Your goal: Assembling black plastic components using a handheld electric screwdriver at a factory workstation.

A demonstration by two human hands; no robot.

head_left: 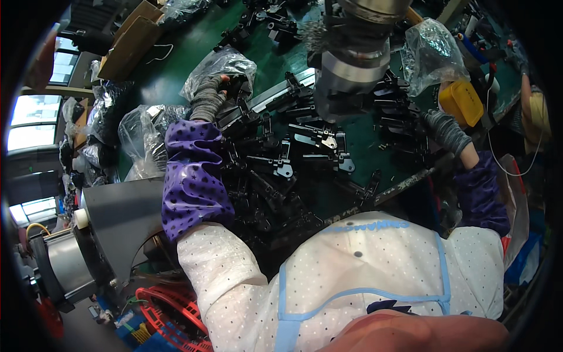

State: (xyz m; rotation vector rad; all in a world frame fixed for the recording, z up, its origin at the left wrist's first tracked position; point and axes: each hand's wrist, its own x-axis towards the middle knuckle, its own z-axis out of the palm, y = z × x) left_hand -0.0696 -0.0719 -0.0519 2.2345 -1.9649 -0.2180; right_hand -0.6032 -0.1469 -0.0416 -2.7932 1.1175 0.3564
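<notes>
Her gloved left hand (208,97) curls loosely onto the black metal parts (275,158) heaped on the green bench (187,53) beside a clear plastic bag (226,61), while the gloved right hand (446,132) rests among more parts, its grip impossible to tell.

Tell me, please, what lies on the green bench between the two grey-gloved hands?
In the head view, black metal bracket parts lie heaped between left hand and right hand.

- Table (176,64): dark green.
- Parts (275,170) heaped on it: black, some with silvery metal.
- Hands, left (206,98) and right (446,130): grey knit gloves.
- Sleeve covers (190,182): purple, starred.
- Shirt (375,258): white, dark dots.
- Apron straps (287,305): light blue.
- Box (462,101): yellow.
- Crate (170,317): red.
</notes>
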